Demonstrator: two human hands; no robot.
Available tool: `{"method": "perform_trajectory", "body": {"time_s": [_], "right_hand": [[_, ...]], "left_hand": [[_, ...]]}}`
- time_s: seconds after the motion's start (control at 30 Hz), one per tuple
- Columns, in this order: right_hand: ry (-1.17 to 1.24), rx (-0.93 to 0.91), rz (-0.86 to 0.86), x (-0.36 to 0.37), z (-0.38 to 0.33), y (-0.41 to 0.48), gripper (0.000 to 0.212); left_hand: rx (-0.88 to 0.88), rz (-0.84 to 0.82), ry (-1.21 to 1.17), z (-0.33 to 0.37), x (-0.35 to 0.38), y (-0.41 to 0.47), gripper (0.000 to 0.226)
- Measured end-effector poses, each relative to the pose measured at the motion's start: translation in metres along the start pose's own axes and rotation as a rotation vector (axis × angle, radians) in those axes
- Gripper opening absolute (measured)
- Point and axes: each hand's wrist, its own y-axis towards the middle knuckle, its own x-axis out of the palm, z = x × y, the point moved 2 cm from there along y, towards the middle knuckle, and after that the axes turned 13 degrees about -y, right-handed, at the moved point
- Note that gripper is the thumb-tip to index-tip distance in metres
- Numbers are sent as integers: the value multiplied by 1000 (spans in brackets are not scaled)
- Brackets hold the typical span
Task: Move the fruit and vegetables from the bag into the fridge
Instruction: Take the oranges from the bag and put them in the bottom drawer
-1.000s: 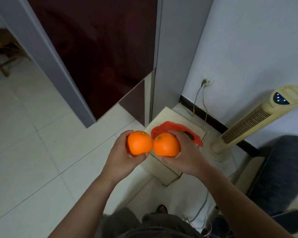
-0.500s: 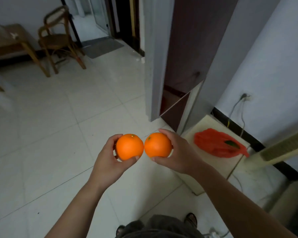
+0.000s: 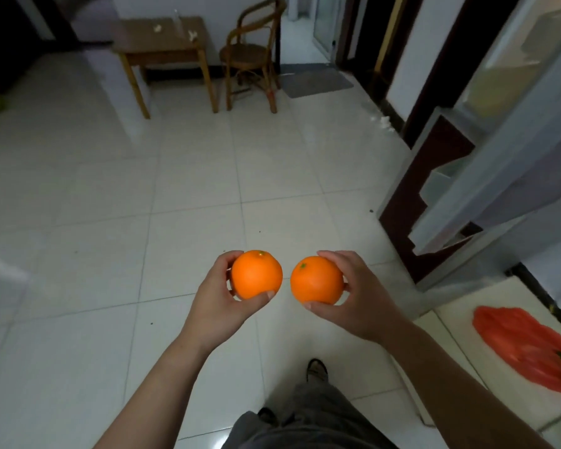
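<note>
Left orange [image 3: 256, 274] and right orange [image 3: 316, 279] now apart; clear gap between them

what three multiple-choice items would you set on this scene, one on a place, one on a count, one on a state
1. Where does the red bag lie?
A hanging from a wrist
B on the person's lap
C on a pale low stand at the lower right

2. How many oranges are held?
A one
B two
C three

3. How do the two oranges stand to each other?
A apart, one in each hand
B pressed together
C both in one hand

Answers:
1 C: the red bag lies flat on the pale low stand.
2 B: the left orange and the right orange are the only ones held.
3 A: the left hand grips one and the right hand grips the other, with floor showing between the fruits.
</note>
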Motion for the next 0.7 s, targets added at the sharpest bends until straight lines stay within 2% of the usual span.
{"method": "perform_trajectory", "body": {"time_s": [0.17,0.37,0.53,0.7], "right_hand": [[23,-90,-99,23,-21,48,82],[54,-107,-212,41,-14,121,81],[67,-59,-212,29,9,212,81],[77,-41,-113,-16,41,297,82]], "left_hand": [[-64,127,-3,-15,-42,12,72],[-83,176,-3,-15,-61,77,75],[-107,156,10,-7,-52,175,71],[-75,32,15,25,-17,294,70]]}}
